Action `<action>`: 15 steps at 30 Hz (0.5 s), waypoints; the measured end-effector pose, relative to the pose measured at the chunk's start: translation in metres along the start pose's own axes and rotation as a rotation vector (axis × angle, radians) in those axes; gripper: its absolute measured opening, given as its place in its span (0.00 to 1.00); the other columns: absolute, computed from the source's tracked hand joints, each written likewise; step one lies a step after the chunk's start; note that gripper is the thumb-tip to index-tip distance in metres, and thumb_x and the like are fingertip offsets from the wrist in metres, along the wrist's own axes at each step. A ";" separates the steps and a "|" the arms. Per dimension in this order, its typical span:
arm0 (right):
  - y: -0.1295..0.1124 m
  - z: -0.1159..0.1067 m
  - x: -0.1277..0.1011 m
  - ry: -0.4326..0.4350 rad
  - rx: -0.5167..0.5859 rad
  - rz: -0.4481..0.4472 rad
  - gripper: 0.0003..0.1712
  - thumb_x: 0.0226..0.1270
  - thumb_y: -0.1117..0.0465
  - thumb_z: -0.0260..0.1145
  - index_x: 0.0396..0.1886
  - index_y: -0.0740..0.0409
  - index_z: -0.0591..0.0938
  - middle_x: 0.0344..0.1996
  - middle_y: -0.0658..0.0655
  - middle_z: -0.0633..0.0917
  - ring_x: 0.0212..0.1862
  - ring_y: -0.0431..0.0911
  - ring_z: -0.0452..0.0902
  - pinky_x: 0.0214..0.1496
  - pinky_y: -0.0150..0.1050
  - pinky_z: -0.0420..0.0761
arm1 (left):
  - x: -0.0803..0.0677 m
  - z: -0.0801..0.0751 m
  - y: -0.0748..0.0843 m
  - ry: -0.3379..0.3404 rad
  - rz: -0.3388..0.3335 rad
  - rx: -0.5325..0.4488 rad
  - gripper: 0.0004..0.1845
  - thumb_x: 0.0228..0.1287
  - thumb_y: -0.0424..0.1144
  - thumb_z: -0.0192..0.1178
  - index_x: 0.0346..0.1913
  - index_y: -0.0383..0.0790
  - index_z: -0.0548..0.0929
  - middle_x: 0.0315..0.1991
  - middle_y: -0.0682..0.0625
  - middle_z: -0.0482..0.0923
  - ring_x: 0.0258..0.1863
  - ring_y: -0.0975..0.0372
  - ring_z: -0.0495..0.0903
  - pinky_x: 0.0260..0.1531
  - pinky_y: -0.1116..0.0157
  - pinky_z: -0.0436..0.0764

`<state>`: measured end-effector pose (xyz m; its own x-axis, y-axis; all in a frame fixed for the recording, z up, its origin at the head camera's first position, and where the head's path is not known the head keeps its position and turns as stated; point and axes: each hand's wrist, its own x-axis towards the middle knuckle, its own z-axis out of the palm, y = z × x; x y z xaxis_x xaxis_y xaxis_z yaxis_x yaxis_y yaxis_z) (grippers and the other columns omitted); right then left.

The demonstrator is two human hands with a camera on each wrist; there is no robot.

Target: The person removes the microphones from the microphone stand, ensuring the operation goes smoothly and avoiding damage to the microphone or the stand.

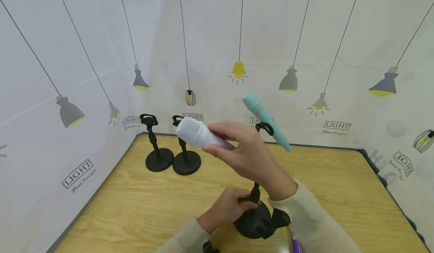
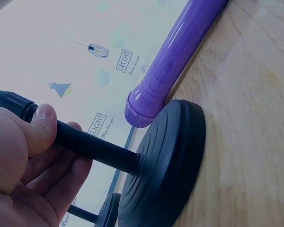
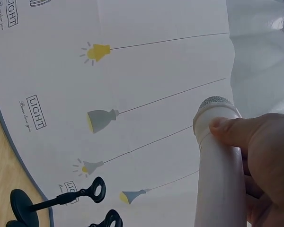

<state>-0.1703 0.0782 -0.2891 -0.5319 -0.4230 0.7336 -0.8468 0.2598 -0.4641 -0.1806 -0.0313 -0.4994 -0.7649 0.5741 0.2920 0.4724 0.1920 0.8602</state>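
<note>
Two hands work nearest you: your left hand (image 1: pixel 226 208) grips the thin post of a round black stand (image 1: pixel 253 223), a glossy purple microphone (image 2: pixel 173 64) lying against its base. Your right hand (image 1: pixel 244 151) holds a white microphone (image 1: pixel 198 133) above. Farther back, two bare stands (image 1: pixel 173 159) and a teal microphone (image 1: pixel 266 120) clipped in another; the backdrop reads "LIGHT"

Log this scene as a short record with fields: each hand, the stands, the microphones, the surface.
Left hand: grips the post of the near black round-based stand
Right hand: holds the white plastic microphone above that stand
Teal microphone: tilted in a far stand's clip
Empty black stands: two, far left
Purple microphone: lies on the table, touching the near stand's base
Surface: light wooden table
</note>
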 end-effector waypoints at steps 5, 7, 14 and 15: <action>-0.008 0.004 0.010 -0.030 0.034 -0.029 0.23 0.65 0.65 0.81 0.59 0.65 0.88 0.53 0.61 0.92 0.51 0.50 0.91 0.50 0.38 0.92 | 0.002 0.000 -0.001 -0.008 0.025 0.010 0.06 0.70 0.32 0.72 0.46 0.36 0.94 0.43 0.43 0.94 0.44 0.71 0.90 0.46 0.76 0.85; -0.011 0.005 0.012 -0.037 0.022 -0.054 0.23 0.64 0.65 0.82 0.58 0.66 0.88 0.52 0.61 0.92 0.51 0.50 0.91 0.51 0.39 0.92 | 0.002 0.000 -0.002 -0.015 0.018 0.008 0.06 0.71 0.33 0.71 0.46 0.37 0.94 0.43 0.44 0.94 0.42 0.74 0.88 0.45 0.77 0.84; -0.018 0.003 0.012 -0.042 0.007 -0.096 0.23 0.64 0.66 0.82 0.58 0.67 0.88 0.53 0.62 0.92 0.52 0.51 0.91 0.53 0.42 0.92 | 0.000 -0.003 0.002 -0.022 -0.073 -0.013 0.05 0.72 0.35 0.71 0.45 0.39 0.94 0.43 0.46 0.94 0.41 0.77 0.85 0.46 0.76 0.83; -0.019 0.003 0.012 -0.041 0.006 -0.098 0.23 0.64 0.67 0.82 0.58 0.67 0.88 0.53 0.62 0.92 0.52 0.51 0.91 0.53 0.42 0.92 | 0.000 -0.003 0.003 -0.022 -0.083 -0.017 0.05 0.72 0.35 0.71 0.45 0.40 0.94 0.44 0.46 0.94 0.42 0.77 0.86 0.46 0.76 0.83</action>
<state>-0.1611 0.0659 -0.2730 -0.4459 -0.4813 0.7547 -0.8946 0.2104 -0.3943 -0.1804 -0.0335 -0.4955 -0.7915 0.5738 0.2103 0.3998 0.2259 0.8883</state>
